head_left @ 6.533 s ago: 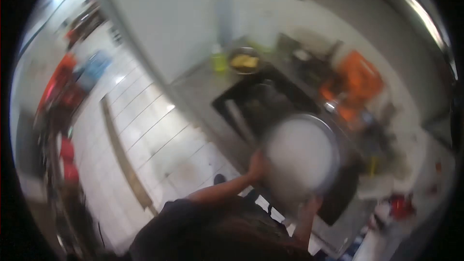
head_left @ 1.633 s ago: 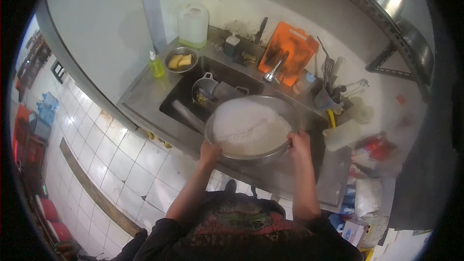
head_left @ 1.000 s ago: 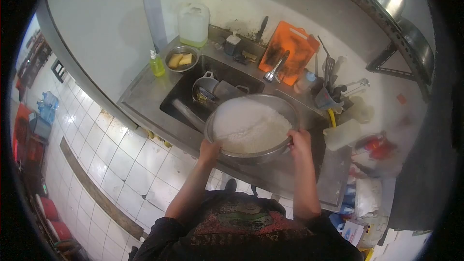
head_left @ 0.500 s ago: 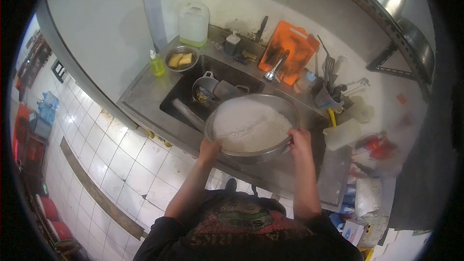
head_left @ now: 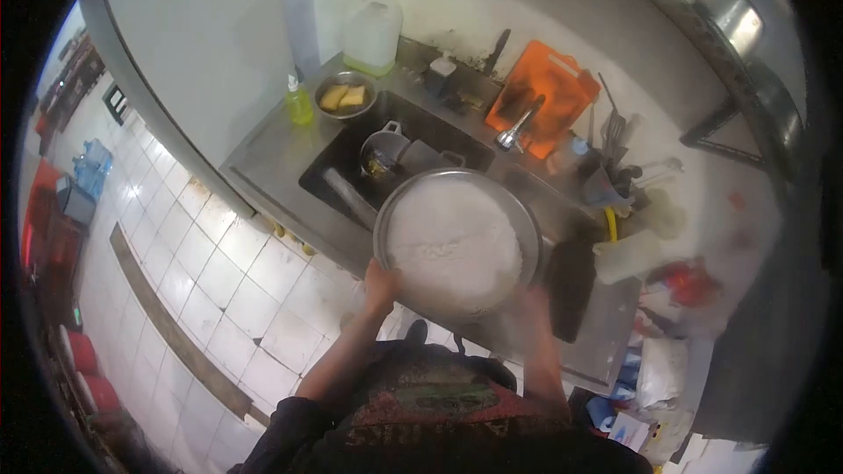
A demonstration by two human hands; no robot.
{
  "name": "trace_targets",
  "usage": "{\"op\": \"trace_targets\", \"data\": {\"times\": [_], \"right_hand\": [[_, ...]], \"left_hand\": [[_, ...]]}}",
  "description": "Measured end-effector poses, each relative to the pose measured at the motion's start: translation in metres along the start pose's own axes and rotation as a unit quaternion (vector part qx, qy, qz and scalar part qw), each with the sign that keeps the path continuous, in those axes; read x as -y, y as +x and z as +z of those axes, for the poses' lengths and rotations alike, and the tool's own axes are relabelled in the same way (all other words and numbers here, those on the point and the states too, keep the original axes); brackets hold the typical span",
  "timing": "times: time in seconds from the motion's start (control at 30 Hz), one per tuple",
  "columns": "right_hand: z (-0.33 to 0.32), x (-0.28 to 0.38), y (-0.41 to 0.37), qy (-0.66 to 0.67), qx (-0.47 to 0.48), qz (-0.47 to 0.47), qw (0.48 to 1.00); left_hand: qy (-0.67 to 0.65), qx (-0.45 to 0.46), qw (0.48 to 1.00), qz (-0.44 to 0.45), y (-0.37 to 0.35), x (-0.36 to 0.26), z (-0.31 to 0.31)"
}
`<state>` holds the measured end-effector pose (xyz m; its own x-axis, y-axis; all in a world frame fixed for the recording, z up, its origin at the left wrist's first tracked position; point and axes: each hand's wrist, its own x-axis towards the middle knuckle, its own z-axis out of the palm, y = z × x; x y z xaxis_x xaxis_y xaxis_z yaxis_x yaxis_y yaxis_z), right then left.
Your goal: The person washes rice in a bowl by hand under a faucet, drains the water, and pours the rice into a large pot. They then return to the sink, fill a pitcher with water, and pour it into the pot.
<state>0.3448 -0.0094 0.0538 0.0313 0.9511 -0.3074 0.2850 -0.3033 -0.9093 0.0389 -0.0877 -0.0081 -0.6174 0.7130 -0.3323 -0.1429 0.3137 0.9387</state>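
Observation:
A wide metal bowl [head_left: 383,250] with white, rice-like contents [head_left: 452,241] is held near the front edge of the sink counter. My left hand [head_left: 382,288] grips its lower left rim with the fingers closed. On the lower right side, my right hand [head_left: 532,305] is at the rim; it is smeared by motion, but it appears closed on the bowl. Behind the bowl, a dark sink basin [head_left: 329,180] holds a grey pot [head_left: 382,145] and other dishes. The bowl hides part of the counter.
A chrome faucet [head_left: 520,125] stands before an orange cutting board [head_left: 544,96]. Along the back are a jug [head_left: 372,39], a green soap bottle [head_left: 299,104] and a small bowl of yellow pieces [head_left: 320,92]. Utensils [head_left: 615,136] stand right. A metal shelf [head_left: 676,4] hangs above.
The bowl has tipped more level and come slightly nearer my body, both hands moving with it. The white contents now look more evenly spread. The camera view has shifted a little.

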Motion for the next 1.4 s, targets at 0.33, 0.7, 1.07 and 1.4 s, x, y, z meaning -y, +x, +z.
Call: {"op": "trace_targets", "data": {"times": [0.33,0.7,1.07,1.4], "right_hand": [[-0.040,0.009,0.022,-0.262,0.083,0.029,0.961],[0.195,0.174,-0.086,-0.217,0.438,-0.236,0.840],[0.319,0.118,-0.199,-0.128,0.763,-0.342,0.533],[0.332,0.120,-0.208,-0.128,0.752,-0.267,0.589]], "left_hand": [[0.102,-0.139,0.978,0.119,-0.002,0.025,0.018],[0.030,-0.029,0.999,0.015,-0.006,-0.001,-0.003],[0.032,-0.011,0.999,-0.003,-0.007,-0.004,-0.003],[0.020,-0.022,1.000,-0.002,-0.012,-0.007,-0.006]]}}
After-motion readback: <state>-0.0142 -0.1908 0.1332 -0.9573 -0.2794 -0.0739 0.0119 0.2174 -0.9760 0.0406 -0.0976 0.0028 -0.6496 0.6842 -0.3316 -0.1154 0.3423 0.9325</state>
